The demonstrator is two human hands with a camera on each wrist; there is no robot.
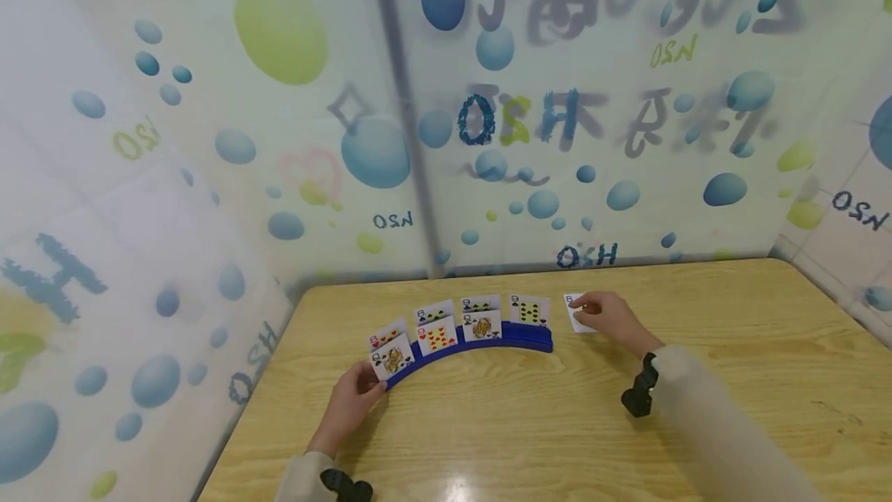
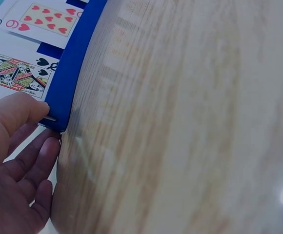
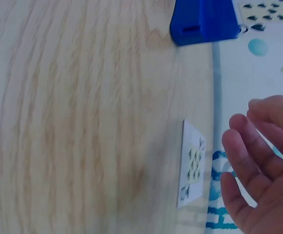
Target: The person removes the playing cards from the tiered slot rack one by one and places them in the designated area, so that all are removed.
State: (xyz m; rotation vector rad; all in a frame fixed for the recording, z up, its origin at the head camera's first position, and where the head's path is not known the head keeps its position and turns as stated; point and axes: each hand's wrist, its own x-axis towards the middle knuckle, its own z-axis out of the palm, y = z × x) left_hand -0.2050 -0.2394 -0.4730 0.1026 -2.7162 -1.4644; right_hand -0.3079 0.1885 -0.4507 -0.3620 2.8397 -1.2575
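A curved blue playing card holder (image 1: 526, 337) stands on the table with playing cards in two rows. At its left end, my left hand (image 1: 351, 403) grips the holder's tip, thumb on top by the queen of spades (image 2: 18, 74) and the other fingers below. Beside that queen stand a red heart card (image 1: 437, 337) and another black queen (image 1: 482, 325). My right hand (image 3: 266, 161) hovers with loosely bent fingers, apart from a black-pip card (image 3: 192, 165) that lies flat on the table, right of the holder.
Behind the front cards, the back row includes a black-pip card (image 1: 530, 310) at the holder's right end. A light wooden table (image 1: 488, 432) meets a curtain (image 1: 313, 138) printed with bubbles along its back and left edges.
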